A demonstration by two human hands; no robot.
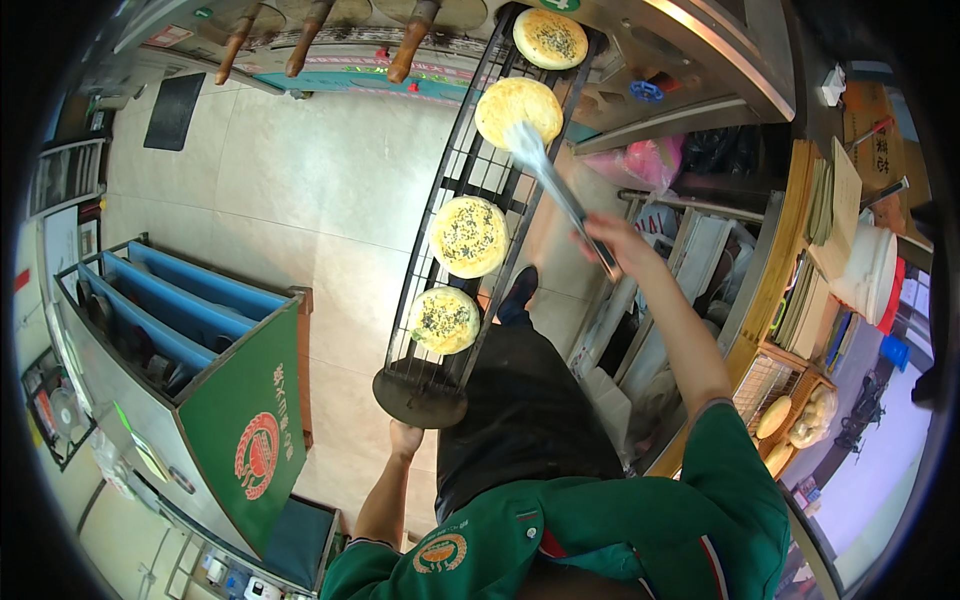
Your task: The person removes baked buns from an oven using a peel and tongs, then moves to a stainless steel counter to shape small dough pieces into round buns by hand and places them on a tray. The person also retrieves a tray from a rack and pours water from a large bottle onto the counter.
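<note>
A long black wire rack [455,183] slants out from an oven opening, ending near me in a dark round plate [420,396]. My left hand [405,438] is at that plate's underside, closed on the rack's near end; its fingers are mostly hidden. In my right hand [612,245] is a pair of metal tongs [560,190], whose tips touch the second-farthest flatbread [518,112], a golden one. Beyond it lies a seeded flatbread [550,40] at the oven mouth. Two more seeded flatbreads lie nearer me, one mid-rack [469,237] and one [444,321] close to the plate.
Wooden-handled oven doors [412,42] line the far side, with a blue valve wheel [646,91] to their right. At left stands a green-sided cabinet [245,420] with blue dividers. A wooden-edged counter [765,270] with a basket of breads [775,415] runs along the right.
</note>
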